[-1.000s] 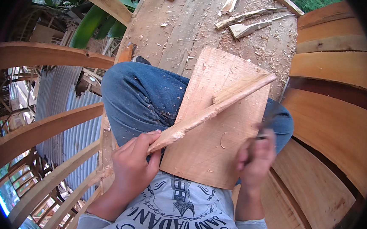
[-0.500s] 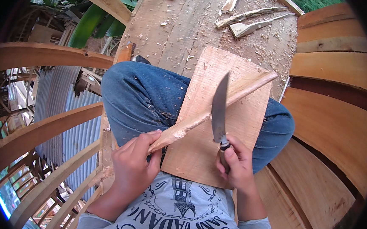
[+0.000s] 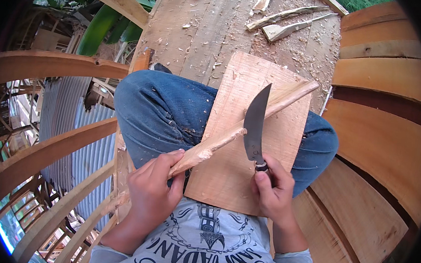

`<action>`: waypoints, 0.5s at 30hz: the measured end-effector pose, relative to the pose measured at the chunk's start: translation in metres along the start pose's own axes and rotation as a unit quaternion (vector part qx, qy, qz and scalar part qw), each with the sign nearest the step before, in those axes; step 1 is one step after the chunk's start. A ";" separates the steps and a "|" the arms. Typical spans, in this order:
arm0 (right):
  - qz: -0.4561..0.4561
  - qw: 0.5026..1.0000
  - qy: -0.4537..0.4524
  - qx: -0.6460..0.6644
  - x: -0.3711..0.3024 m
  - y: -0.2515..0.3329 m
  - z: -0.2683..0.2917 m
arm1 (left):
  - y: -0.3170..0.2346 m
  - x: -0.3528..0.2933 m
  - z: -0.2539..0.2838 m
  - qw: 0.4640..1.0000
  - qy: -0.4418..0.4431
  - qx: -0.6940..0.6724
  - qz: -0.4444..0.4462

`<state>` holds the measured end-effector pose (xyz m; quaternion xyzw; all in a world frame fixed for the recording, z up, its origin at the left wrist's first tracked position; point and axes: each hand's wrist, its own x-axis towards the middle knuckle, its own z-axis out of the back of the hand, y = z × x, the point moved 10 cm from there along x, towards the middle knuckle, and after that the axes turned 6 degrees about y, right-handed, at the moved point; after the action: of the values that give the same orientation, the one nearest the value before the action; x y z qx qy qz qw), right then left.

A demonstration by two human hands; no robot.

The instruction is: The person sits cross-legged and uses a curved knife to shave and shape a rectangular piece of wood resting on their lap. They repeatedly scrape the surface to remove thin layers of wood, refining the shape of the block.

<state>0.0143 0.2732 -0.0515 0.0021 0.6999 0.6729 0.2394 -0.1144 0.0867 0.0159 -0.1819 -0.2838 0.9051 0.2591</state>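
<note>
My left hand (image 3: 155, 186) is closed round the near end of a long wooden stick (image 3: 214, 147), roughly hewn near my hand and smoother toward its far end. The stick runs slantwise up to the right over a flat wooden board (image 3: 231, 184) that lies across my lap. In my right hand (image 3: 275, 187) is a knife (image 3: 255, 130), gripped by its dark handle with the broad curved blade pointing away from me. The blade crosses in front of the stick's middle; whether its edge touches the wood I cannot tell.
Wood shavings cover the plank floor (image 3: 197, 38) ahead. Two rough split sticks (image 3: 281, 33) lie at the far right, with another wood piece (image 3: 262, 1) beyond. A slatted wooden wall (image 3: 382, 77) rises on my right; wooden rails (image 3: 53, 152) run along my left, with corrugated metal sheets (image 3: 90, 147) outside.
The knife has turned, showing more of its blade's flat side, and its tip has shifted slightly right. My left hand and the stick have hardly moved.
</note>
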 end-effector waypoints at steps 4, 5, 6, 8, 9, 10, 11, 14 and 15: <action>0.005 0.981 -0.124 0.149 -0.004 0.000 0.031 | -0.002 -0.001 0.001 1.000 -0.017 -0.009 -0.003; -0.004 0.985 -0.110 0.134 -0.003 0.001 0.029 | -0.002 -0.001 -0.001 1.000 -0.015 -0.007 -0.004; -0.001 0.991 -0.093 0.100 -0.002 0.003 0.027 | -0.004 0.001 -0.001 1.000 -0.012 -0.008 -0.012; 0.011 0.999 -0.044 0.016 0.001 0.004 0.018 | -0.004 0.002 0.001 1.000 -0.009 -0.002 -0.008; 0.019 0.999 -0.011 -0.039 0.001 0.003 0.012 | -0.003 0.000 0.000 1.000 -0.008 -0.003 -0.003; 0.027 0.995 0.022 -0.094 0.001 0.003 0.006 | -0.003 0.000 -0.001 1.000 -0.011 -0.004 -0.001; 0.026 0.998 -0.027 0.040 0.001 0.003 0.020 | -0.003 0.000 -0.001 1.000 -0.014 -0.006 0.001; 0.008 0.976 -0.055 0.211 0.002 -0.002 0.024 | -0.004 -0.002 -0.002 1.000 -0.014 -0.003 0.004; -0.002 0.994 0.004 0.108 0.002 -0.002 0.001 | -0.005 0.000 -0.002 1.000 -0.010 -0.005 -0.004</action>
<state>0.0131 0.2750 -0.0539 0.0240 0.7691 0.5933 0.2363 -0.1120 0.0912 0.0172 -0.1728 -0.2918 0.9045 0.2587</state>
